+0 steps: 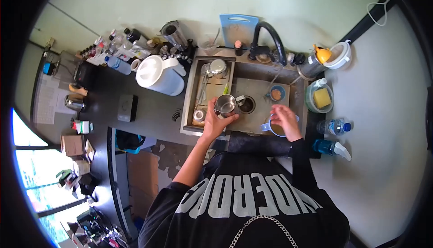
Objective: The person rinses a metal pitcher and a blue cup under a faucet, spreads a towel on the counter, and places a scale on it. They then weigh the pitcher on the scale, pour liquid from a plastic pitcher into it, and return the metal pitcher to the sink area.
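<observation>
The left hand grips a metal cup over the sink, seemingly a holding step; the right hand curls loosely above a blue-rimmed container, any hold unclear. The next move calls for steadiness.

The small round silver cup is smooth, glossy metal; the grey rectangular sink is duller, stained metal. The tall white lidded pitcher looks like smooth plastic, the dark flat counter matt, the black curved faucet faintly glossy.
</observation>
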